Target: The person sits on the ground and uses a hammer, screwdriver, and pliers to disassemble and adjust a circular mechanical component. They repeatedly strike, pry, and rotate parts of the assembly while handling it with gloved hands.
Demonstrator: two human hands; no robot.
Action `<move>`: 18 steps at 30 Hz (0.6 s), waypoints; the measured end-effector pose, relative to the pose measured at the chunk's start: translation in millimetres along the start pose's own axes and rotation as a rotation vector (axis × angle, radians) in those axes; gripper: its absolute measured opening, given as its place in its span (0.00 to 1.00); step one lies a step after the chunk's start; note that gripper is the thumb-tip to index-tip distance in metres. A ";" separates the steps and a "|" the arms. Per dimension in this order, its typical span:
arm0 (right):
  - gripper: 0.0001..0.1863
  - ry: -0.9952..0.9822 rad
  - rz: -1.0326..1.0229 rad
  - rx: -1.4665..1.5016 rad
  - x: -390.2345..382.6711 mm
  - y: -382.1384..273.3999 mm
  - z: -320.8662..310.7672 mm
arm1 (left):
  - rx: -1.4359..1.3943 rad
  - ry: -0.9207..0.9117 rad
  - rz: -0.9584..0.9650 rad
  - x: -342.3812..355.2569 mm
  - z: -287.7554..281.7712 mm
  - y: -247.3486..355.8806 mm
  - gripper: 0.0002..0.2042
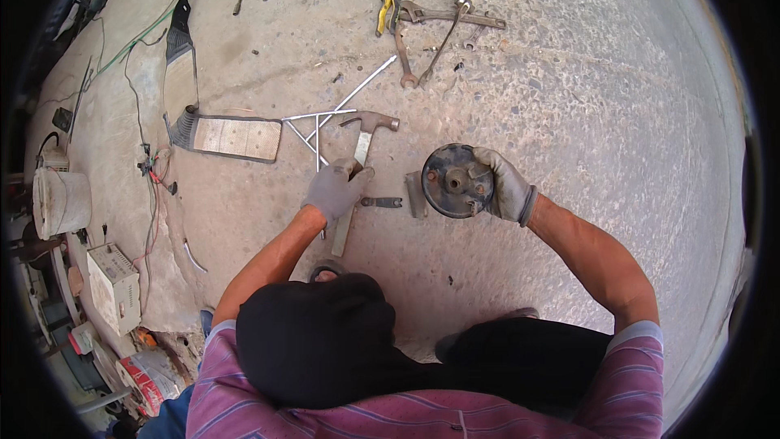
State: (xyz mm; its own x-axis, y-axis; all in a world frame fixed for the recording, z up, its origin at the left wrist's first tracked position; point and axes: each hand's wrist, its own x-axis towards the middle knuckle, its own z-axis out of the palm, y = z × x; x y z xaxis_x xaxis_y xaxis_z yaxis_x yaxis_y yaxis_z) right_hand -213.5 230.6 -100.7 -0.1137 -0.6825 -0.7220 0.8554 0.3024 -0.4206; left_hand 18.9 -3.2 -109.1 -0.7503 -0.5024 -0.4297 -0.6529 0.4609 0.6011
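In my right hand [508, 187] is a round, dark, greasy brake plate [456, 183] with a central hub hole, gripped at its right edge and raised above the floor. My left hand [335, 189] is closed around the middle of a claw hammer [342, 232], its head [373, 121] pointing away from me. Both hands wear grey gloves. Between them lie a small dark forked metal piece [382, 202] and a flat grey strip [417, 194], partly behind the plate. Silver T-handle wrenches [315, 123] lie crossed just beyond my left hand.
Farther off are yellow-handled pliers [384, 15], an adjustable wrench [455, 15] and several other hand tools. A framed mesh panel [237, 137] lies on the left. Along the left edge stand a white bucket [62, 202], a pale metal box [115, 289] and loose cables [151, 219].
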 end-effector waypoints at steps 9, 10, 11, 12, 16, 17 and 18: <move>0.31 -0.232 -0.101 0.358 16.8 14.5 -32.8 | 0.161 -0.180 0.292 26.0 58.7 39.5 0.26; 0.31 -0.257 -0.113 0.387 16.9 12.6 -34.1 | 0.185 -0.243 0.232 29.5 59.3 46.5 0.26; 0.30 -0.243 -0.130 0.368 14.5 10.9 -32.1 | 0.156 -0.253 0.214 34.0 61.1 44.9 0.25; 0.29 -0.229 -0.145 0.349 10.7 8.5 -29.2 | 0.128 -0.262 0.195 38.1 62.9 41.1 0.25; 0.23 -0.133 -0.188 0.322 10.7 15.6 -62.8 | 0.327 -0.054 0.368 26.2 65.1 53.6 0.18; 0.22 -0.169 -0.180 0.330 11.6 17.0 -68.4 | 0.352 -0.069 0.434 23.5 65.0 51.9 0.17; 0.22 -0.204 -0.173 0.338 12.2 18.5 -74.1 | 0.376 -0.084 0.501 21.2 64.6 49.9 0.17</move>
State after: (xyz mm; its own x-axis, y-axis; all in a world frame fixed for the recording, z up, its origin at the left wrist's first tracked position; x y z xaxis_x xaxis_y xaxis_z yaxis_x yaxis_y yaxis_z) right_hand -236.6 277.2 -158.0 -0.1972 -0.8319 -0.5187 0.9537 -0.0403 -0.2979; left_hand -36.2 56.4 -131.7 -0.9701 -0.1072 -0.2178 -0.2008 0.8586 0.4717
